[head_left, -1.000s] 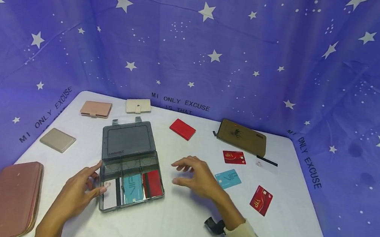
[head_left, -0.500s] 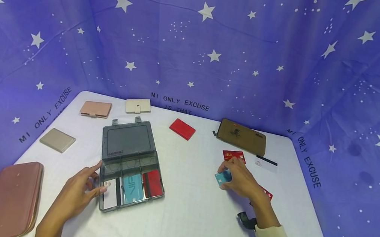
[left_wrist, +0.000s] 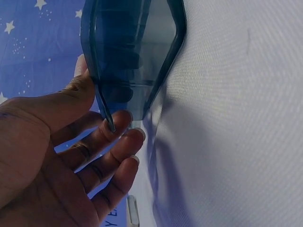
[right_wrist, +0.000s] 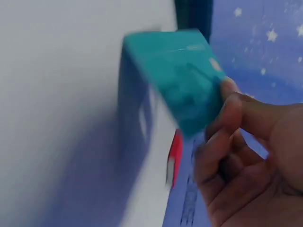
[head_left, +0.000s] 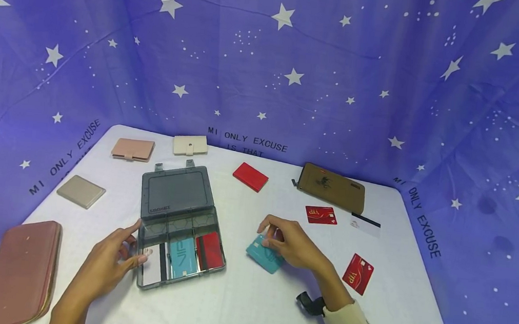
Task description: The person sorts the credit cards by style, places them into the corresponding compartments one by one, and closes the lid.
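My right hand (head_left: 296,245) pinches a teal card (head_left: 262,255) by one edge, to the right of a grey see-through plastic case (head_left: 154,229); the right wrist view shows the card (right_wrist: 177,71) tilted above the table. The case lies with its lid (head_left: 178,191) folded back. In its front row are a white card (head_left: 151,266) with a black stripe, a teal VIP card (head_left: 182,258) and a red card (head_left: 210,250) with a dark stripe, left to right. My left hand (head_left: 104,261) holds the case's left edge, thumb at the rim and fingers curled beside it.
On the right lie two red VIP cards (head_left: 321,215), a white striped card (head_left: 365,224) and a brown zip wallet (head_left: 331,186). A red card holder (head_left: 250,176) sits behind. Pink (head_left: 133,149), cream (head_left: 190,145) and beige (head_left: 81,191) holders and a large brown-pink wallet (head_left: 20,270) are leftward.
My right hand reached right, took the teal card from the table and carried it back left towards the case. My left hand has stayed at the case's edge.
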`<state>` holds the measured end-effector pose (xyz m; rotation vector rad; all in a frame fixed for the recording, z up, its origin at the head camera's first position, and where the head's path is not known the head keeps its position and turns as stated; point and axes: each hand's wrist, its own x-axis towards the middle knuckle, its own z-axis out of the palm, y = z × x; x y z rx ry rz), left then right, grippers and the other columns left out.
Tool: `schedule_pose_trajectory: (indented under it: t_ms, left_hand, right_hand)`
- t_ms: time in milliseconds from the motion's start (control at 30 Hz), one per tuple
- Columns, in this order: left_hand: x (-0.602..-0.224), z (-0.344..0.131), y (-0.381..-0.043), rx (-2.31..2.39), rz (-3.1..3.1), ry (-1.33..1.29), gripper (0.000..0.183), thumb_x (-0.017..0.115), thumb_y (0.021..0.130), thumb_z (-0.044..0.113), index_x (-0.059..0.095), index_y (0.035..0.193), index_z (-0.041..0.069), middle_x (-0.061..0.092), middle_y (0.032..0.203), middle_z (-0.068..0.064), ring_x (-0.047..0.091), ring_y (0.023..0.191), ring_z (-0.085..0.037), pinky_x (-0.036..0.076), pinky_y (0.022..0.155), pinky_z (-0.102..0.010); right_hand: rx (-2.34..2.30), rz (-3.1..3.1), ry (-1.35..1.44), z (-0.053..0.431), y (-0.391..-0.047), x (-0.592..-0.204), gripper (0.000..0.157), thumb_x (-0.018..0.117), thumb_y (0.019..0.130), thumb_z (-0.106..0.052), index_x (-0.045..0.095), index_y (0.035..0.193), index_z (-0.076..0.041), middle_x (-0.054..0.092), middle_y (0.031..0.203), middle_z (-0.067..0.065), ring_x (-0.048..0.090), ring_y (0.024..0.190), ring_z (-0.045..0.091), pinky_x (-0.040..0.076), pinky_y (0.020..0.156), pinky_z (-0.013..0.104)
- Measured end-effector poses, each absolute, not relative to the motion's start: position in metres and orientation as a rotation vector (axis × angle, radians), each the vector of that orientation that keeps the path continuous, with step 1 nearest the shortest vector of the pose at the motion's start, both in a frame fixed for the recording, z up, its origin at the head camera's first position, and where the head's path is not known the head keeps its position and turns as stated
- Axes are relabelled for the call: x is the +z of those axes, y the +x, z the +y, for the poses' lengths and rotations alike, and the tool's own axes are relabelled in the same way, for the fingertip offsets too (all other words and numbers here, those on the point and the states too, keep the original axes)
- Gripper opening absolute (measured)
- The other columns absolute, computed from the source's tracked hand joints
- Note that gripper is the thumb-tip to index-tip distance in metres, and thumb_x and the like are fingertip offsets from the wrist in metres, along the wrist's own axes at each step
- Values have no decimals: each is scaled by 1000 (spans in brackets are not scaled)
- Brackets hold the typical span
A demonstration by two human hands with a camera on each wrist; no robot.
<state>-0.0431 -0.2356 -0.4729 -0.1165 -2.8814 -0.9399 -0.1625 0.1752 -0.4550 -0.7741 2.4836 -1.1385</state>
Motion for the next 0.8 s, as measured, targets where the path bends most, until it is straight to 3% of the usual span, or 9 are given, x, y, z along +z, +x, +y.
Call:
schedule_pose_trajectory:
  t_ms: [100, 267, 367, 567, 800]
  left_hand:
    - [-473, -235, -43, -939, -2880, -120, 79, 81, 82, 23, 43, 149, 5, 65, 109, -7, 54, 77, -7, 45, 66, -25]
    - [-473, -235, -43, -933, -2883, -118, 78, 81, 83, 23, 43, 149, 6, 65, 109, -7, 54, 77, -7, 45, 66, -26]
    - [-473, -235, -43, -929, -2884, -115, 78, 81, 83, 24, 43, 150, 6, 65, 109, -7, 54, 77, -7, 46, 66, -26]
    - [-474, -236, -42, -931, -2895, -99, 78, 80, 84, 27, 43, 150, 8, 65, 111, -7, 54, 77, -7, 45, 68, -27]
    - [-473, -237, -43, -953, -2900, -89, 78, 79, 85, 30, 43, 150, 9, 65, 111, -6, 54, 79, -8, 45, 68, -27]
  right_hand:
    - [-1332, 2339, -795, 153, -159, -450, 28, 66, 96, -9, 64, 119, -25, 59, 86, 5, 58, 57, 28, 52, 52, 29]
    - [-1626, 2211, -780, 109, -153, -447, 25, 67, 96, -10, 68, 118, -21, 61, 86, 11, 63, 58, 44, 54, 52, 41]
    - [-1724, 2219, -797, 81, -149, -451, 24, 70, 93, -12, 70, 116, -19, 65, 83, 9, 67, 58, 36, 56, 54, 42]
    - [-1670, 2379, -920, 36, -143, -458, 23, 74, 89, -13, 72, 111, -17, 70, 79, 1, 68, 59, 19, 57, 57, 25]
    - [-1323, 2724, -1180, 11, -139, -465, 22, 75, 90, -21, 73, 111, -20, 72, 87, -8, 61, 69, -3, 47, 62, 11]
